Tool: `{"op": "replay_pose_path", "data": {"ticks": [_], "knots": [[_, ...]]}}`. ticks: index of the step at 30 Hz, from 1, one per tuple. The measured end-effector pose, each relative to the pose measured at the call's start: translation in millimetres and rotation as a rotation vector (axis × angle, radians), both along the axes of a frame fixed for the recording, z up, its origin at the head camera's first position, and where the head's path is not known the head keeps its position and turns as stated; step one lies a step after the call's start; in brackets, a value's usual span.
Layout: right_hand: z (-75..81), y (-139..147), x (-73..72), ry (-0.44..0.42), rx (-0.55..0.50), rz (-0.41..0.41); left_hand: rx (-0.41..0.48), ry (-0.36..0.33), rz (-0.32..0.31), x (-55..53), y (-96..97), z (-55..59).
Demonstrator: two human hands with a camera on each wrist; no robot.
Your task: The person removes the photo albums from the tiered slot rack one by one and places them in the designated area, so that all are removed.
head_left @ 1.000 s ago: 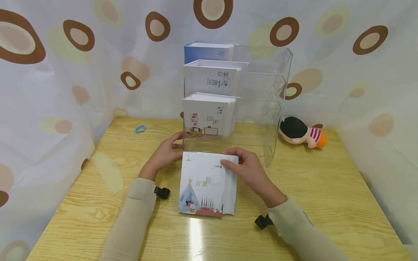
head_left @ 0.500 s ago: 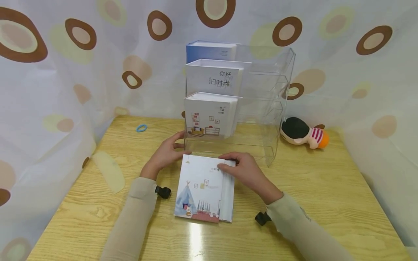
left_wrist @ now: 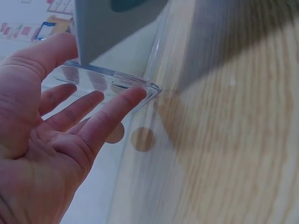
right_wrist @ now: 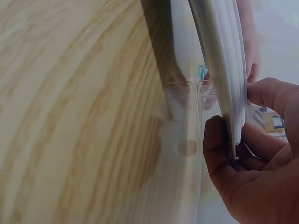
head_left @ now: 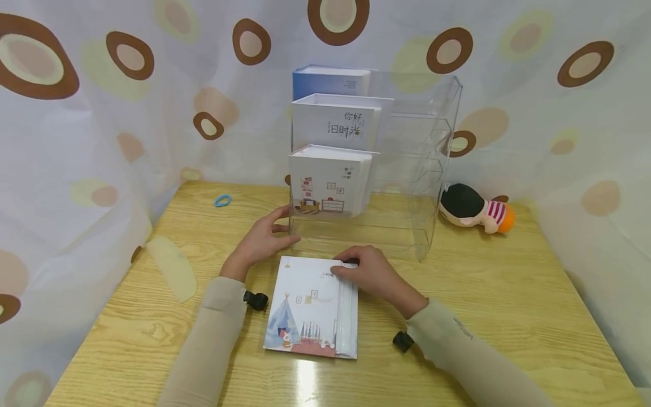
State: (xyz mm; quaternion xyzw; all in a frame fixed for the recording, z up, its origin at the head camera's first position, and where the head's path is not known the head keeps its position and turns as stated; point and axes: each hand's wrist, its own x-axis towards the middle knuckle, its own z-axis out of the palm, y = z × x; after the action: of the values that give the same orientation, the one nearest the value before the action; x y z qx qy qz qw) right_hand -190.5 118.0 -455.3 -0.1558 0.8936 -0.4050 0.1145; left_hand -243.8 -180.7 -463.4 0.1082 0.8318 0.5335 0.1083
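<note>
A white book (head_left: 305, 311) with a blue tent picture is in front of the clear tiered rack (head_left: 376, 240). My right hand (head_left: 368, 274) pinches the book's upper right corner, thumb on the cover and fingers behind. In the right wrist view the page edges of the book (right_wrist: 222, 60) lie between thumb and fingers. My left hand (head_left: 261, 237) rests at the rack's lower left corner. The left wrist view shows this hand (left_wrist: 51, 126) with fingers stretched along the clear plastic corner (left_wrist: 152, 86).
In the rack's left half stand a room-picture book (head_left: 325, 183), a white book with large lettering (head_left: 325, 121) and a blue book (head_left: 320, 85). A plush toy (head_left: 473, 209) lies right of the rack. A blue ring (head_left: 222, 200) lies at the table's back left.
My right hand has drawn the tent book toward me and slightly left, away from the rack. My left hand has stayed at the rack's corner.
</note>
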Motion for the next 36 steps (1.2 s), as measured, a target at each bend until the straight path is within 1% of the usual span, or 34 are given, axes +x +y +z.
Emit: {"op": "replay_pose_path", "data": {"ticks": [8, 12, 15, 20, 28, 36], "knots": [[-8.0, -5, -3.3, 0.002, 0.016, 0.026, 0.003, -0.004, 0.011, -0.1, 1.0, -1.1], [-8.6, -9, -2.1, -0.007, 0.023, 0.039, 0.004, -0.009, 0.014, -0.3, 0.8, -1.3], [-8.8, -13, -0.1, 0.002, 0.048, 0.044, 0.003, -0.012, 0.015, 0.1, 0.2, -0.8], [-8.5, -18, 2.7, 0.014, 0.087, 0.033, -0.003, -0.008, 0.010, 0.7, 0.2, -0.1], [-8.5, -20, 4.7, 0.020, 0.105, 0.013, -0.007, -0.010, 0.008, 1.1, 1.3, 1.1], [-8.7, -19, 5.1, 0.020, 0.072, 0.007, 0.001, -0.013, 0.004, -0.4, 0.3, -1.7]]}}
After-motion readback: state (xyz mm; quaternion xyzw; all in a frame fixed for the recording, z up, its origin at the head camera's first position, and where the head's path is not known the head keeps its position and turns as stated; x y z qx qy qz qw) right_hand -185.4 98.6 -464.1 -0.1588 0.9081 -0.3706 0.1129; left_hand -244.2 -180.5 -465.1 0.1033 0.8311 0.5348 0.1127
